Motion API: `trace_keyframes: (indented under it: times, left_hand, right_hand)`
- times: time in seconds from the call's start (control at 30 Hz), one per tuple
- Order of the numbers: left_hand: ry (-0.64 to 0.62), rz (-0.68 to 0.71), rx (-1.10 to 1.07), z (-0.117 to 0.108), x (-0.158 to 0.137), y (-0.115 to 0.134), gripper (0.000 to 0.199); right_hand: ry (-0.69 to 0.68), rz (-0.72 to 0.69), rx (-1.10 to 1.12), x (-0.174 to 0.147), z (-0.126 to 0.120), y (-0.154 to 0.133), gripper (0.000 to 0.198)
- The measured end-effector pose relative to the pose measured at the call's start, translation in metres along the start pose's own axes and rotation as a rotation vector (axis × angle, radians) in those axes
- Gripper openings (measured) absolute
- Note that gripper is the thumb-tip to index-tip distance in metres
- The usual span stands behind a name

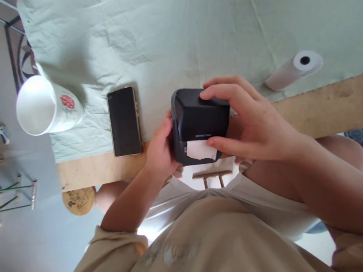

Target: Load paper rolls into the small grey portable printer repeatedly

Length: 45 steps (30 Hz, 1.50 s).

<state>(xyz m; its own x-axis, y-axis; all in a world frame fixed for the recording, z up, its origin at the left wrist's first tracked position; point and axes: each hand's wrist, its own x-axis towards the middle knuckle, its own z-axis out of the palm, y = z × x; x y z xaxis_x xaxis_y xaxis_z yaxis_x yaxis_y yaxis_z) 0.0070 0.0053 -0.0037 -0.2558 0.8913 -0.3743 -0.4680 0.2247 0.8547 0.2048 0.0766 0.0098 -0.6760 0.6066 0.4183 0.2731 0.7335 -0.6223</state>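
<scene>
A black receipt printer [201,118] is held over the table's front edge, a torn strip of white paper [201,151] sticking out of its slot. My left hand [161,147] grips the printer's left side, with most of its fingers hidden beneath. From the right, my right hand [249,116] spans the printer: its fingers rest on the top lid and its thumb lies at the paper by the slot. I cannot tell whether the thumb presses the paper or the lid's edge.
A smartphone [125,122] lies left of the printer. Farther left stands a white cup [50,107] with a red flower. On the right a white paper roll [291,71] stands near the edge. A pale green cloth [164,38] covers the wooden table [336,91].
</scene>
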Motion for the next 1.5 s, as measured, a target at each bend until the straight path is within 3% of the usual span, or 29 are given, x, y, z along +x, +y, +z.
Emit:
trace_keyframes:
  times: [0.17, 0.4, 0.57, 0.67, 0.8, 0.87, 0.97, 1.07, 1.17, 1.33, 1.4, 1.5]
  left_hand:
    - [0.052, -0.083, -0.009, 0.002, 0.0, -0.003, 0.041]
    - [0.038, -0.041, 0.034, 0.002, 0.0, 0.004, 0.031]
    - [0.012, -0.205, 0.049, 0.005, -0.001, 0.011, 0.039]
    - [0.045, -0.13, 0.028, 0.006, -0.001, 0.009, 0.03]
    - [0.061, 0.045, -0.022, 0.003, -0.002, 0.004, 0.02]
    - [-0.034, -0.016, -0.031, 0.002, -0.002, 0.004, 0.024]
    - [-0.149, -0.099, -0.037, 0.001, -0.004, 0.007, 0.033]
    - [-0.16, -0.083, -0.041, 0.002, -0.004, 0.01, 0.039]
    - [-0.159, -0.113, -0.044, 0.002, -0.003, 0.011, 0.035]
    - [-0.124, -0.127, 0.005, 0.002, -0.004, 0.012, 0.037]
    - [-0.104, -0.136, 0.017, 0.002, -0.004, 0.012, 0.036]
    - [-0.066, -0.128, 0.021, 0.002, -0.004, 0.012, 0.037]
  right_hand:
    - [-0.028, 0.064, -0.019, 0.0, -0.001, -0.004, 0.058]
    - [-0.054, 0.067, 0.025, -0.001, 0.0, -0.006, 0.061]
    - [-0.072, 0.036, 0.023, -0.001, 0.001, -0.007, 0.07]
    - [-0.072, 0.04, 0.03, -0.001, -0.003, -0.007, 0.065]
    - [0.041, -0.027, -0.072, 0.002, -0.009, -0.008, 0.06]
    - [0.171, -0.037, -0.137, 0.003, -0.01, -0.008, 0.055]
    - [0.354, 0.024, -0.041, 0.002, -0.009, -0.01, 0.037]
    - [0.43, 0.09, 0.117, 0.0, -0.003, -0.01, 0.022]
    - [0.519, 0.036, 0.177, 0.0, 0.002, -0.005, 0.021]
    - [0.505, -0.047, 0.117, 0.004, 0.003, 0.002, 0.017]
    - [0.493, 0.01, 0.016, 0.004, -0.002, -0.001, 0.009]
    - [0.478, 0.183, -0.129, -0.002, -0.017, -0.005, 0.014]
